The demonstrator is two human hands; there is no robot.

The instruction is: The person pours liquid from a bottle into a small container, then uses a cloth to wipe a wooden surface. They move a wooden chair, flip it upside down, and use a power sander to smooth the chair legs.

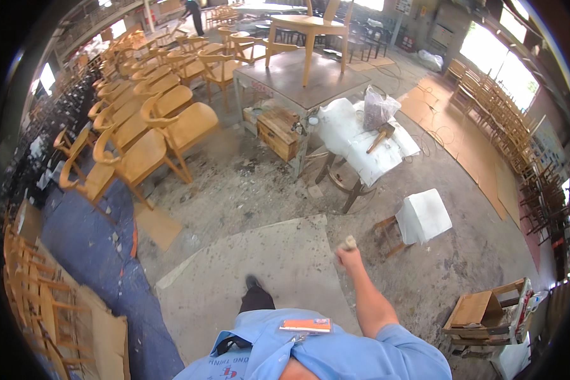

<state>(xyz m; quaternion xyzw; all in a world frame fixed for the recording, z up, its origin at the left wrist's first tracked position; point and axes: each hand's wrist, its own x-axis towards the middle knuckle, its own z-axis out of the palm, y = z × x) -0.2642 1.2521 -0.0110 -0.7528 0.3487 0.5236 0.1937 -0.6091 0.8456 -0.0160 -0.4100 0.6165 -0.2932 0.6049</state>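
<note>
Right of lower centre, the right hand (346,256) closes round a small pale wad (348,241), perhaps cloth gripped short for control, the left hand out of view, its grip untellable, while beyond, creased white sheeting (361,155) apparently shields a stool (353,197), and at upper centre a smooth wooden chair (307,23) tops a flat table (275,79), probably for reach.

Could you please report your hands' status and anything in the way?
Left hand out of view. Right hand gripping small pale object, kind unclear. White-covered stool ahead and right, clear of the hand.
</note>
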